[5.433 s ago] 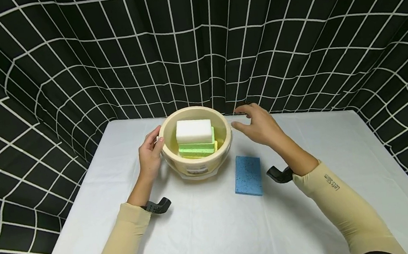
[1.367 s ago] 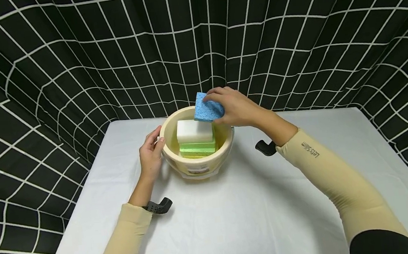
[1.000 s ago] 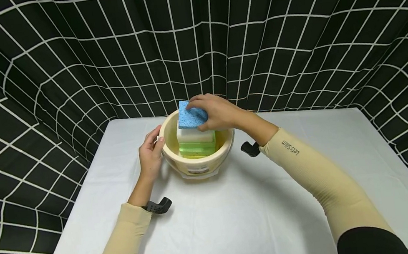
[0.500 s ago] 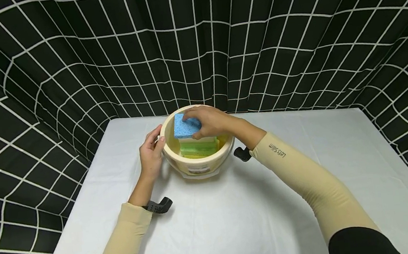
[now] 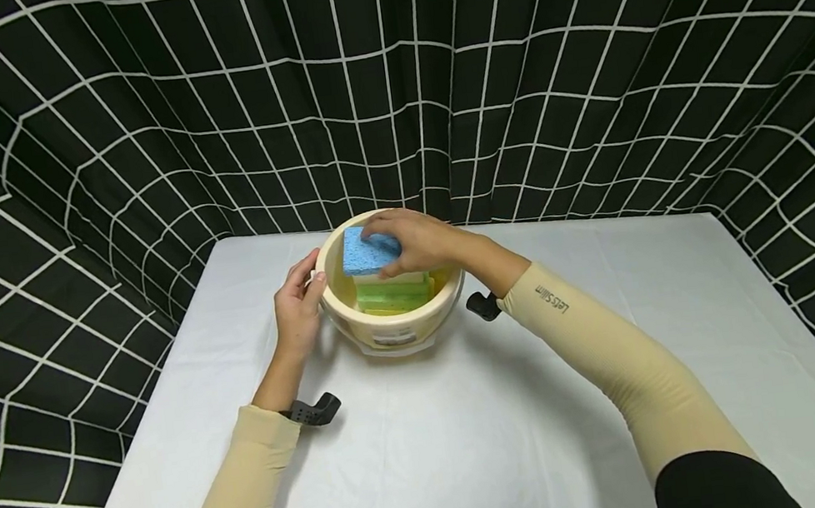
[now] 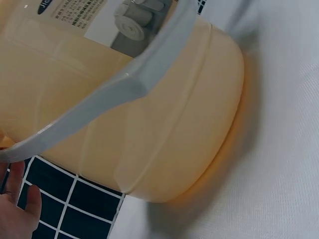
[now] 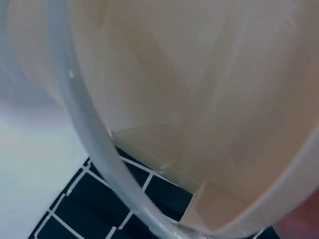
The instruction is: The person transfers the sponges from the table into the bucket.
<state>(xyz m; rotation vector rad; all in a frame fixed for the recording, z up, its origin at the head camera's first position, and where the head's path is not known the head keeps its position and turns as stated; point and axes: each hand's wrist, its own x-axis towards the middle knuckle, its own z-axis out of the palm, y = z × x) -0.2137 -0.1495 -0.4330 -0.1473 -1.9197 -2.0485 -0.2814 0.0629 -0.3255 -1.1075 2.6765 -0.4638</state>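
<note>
A cream plastic bucket (image 5: 355, 327) stands on the white table (image 5: 475, 447) and holds a stack of sponges: white (image 5: 410, 277), green (image 5: 391, 291) and yellow (image 5: 387, 311). A blue sponge (image 5: 364, 252) lies on top of the stack. My right hand (image 5: 413, 241) rests over it, fingers on the sponge, thumb at its near edge. My left hand (image 5: 296, 310) holds the bucket's left side at the rim. The left wrist view shows the bucket wall (image 6: 149, 124) and its grey handle (image 6: 114, 94) close up; the right wrist view shows only the bucket wall (image 7: 199, 99).
A black curtain with a white grid (image 5: 388, 80) closes in the table on the back and both sides. The white tabletop stretches toward me in front of the bucket. A printed label (image 5: 394, 338) is on the bucket's front.
My right hand picked the blue sponge up from the table beside the bucket, carried it over the rim and lowered it onto the white sponge. My left hand stayed on the bucket.
</note>
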